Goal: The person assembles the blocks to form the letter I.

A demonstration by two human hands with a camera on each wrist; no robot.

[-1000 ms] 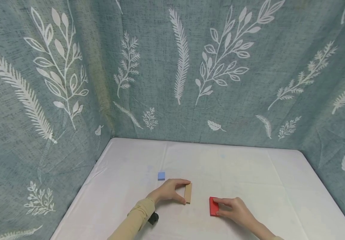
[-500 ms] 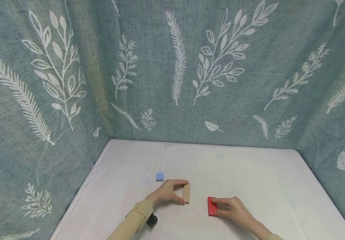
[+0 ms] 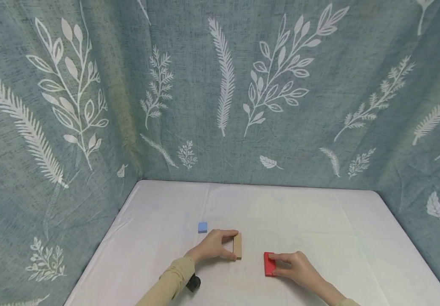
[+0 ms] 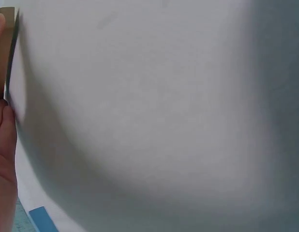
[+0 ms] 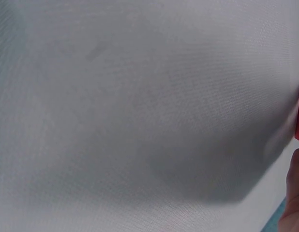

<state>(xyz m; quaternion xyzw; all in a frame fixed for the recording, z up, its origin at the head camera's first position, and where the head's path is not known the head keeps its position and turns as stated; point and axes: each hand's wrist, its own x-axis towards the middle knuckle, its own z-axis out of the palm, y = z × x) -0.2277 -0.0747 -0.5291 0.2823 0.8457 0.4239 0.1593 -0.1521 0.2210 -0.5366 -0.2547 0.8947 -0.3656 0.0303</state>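
- Tan block (image 3: 237, 246) sits near mid-table (image 3: 319, 229), pinched end to end between thumb and finger of the left hand (image 3: 215, 246).
- Red block (image 3: 269, 264) is apart from it, pinched likewise by the right hand (image 3: 296, 267).
- Left wrist view alone shows a dark strip beside the tan block; it catches the blue block (image 3: 202, 227) too.
- Right wrist view gets just a red edge.
- Only from the head do I see a black gadget (image 3: 193, 283) by the left sleeve (image 3: 174, 276).

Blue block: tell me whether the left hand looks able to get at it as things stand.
Probably no: the left hand holds the tan block by its ends. The blue block lies close by, uncovered, so letting go would likely free the way.
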